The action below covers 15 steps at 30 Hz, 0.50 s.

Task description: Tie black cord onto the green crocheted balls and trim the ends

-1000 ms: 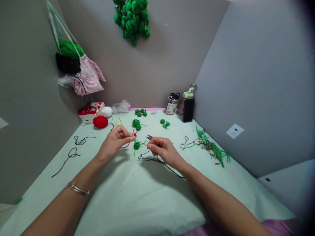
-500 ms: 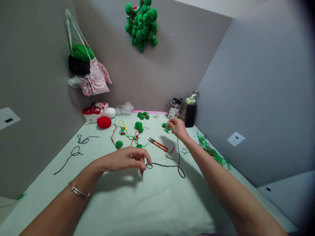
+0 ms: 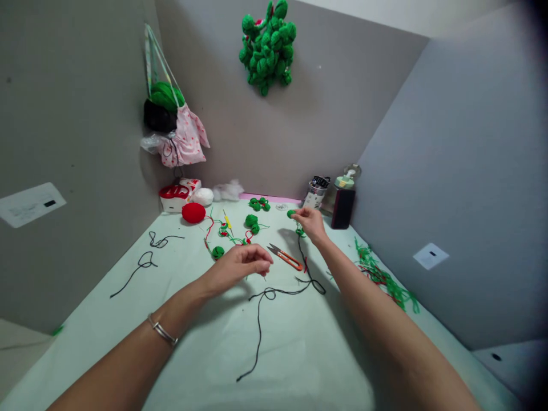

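At the back right, my right hand (image 3: pixel 310 224) pinches a green crocheted ball (image 3: pixel 291 213). A second small green piece (image 3: pixel 300 230) dangles below these fingers. From it a black cord (image 3: pixel 259 334) runs down, loops on the cloth and trails toward the front. My left hand (image 3: pixel 244 264) is held above the table with thumb and fingertips together. A thin tip shows below them, too small to name. Just beyond, between the hands, lie orange-handled thread snips (image 3: pixel 286 258). A green ball (image 3: pixel 218 253) sits beside the left hand.
Red yarn (image 3: pixel 193 213), a yellow crochet hook (image 3: pixel 227 220) and green crocheted pieces (image 3: pixel 259 204) lie toward the back. Green yarn scraps (image 3: pixel 387 279) are at right, black cord lengths (image 3: pixel 145 261) at left. A pen holder (image 3: pixel 314 193) and dark phone-like slab (image 3: pixel 343 209) stand back right.
My left hand has moved up and away from the black cord, whose front end now shows on the cloth. My right hand now visibly pinches the green ball. The view has shifted left.
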Each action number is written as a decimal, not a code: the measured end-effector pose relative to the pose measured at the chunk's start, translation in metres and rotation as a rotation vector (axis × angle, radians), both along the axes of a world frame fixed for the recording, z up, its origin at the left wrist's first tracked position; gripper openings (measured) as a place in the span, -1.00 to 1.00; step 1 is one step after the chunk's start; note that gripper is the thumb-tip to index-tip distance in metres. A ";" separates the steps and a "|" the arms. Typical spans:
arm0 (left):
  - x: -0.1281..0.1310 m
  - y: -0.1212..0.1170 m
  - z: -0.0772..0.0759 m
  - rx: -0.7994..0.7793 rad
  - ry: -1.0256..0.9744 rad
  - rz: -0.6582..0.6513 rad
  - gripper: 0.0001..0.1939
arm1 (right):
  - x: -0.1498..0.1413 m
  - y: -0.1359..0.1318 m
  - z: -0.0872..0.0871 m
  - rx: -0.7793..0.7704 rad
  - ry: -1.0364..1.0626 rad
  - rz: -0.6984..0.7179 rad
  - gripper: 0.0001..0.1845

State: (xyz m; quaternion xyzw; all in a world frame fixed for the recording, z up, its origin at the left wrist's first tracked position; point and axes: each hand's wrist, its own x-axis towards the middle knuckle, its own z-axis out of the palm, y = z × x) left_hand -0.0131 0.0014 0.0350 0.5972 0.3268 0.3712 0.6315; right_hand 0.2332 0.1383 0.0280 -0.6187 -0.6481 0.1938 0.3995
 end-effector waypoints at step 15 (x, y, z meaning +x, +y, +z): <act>0.020 -0.013 -0.003 -0.413 -0.568 0.126 -0.81 | -0.040 -0.146 0.024 0.104 0.494 0.464 -0.84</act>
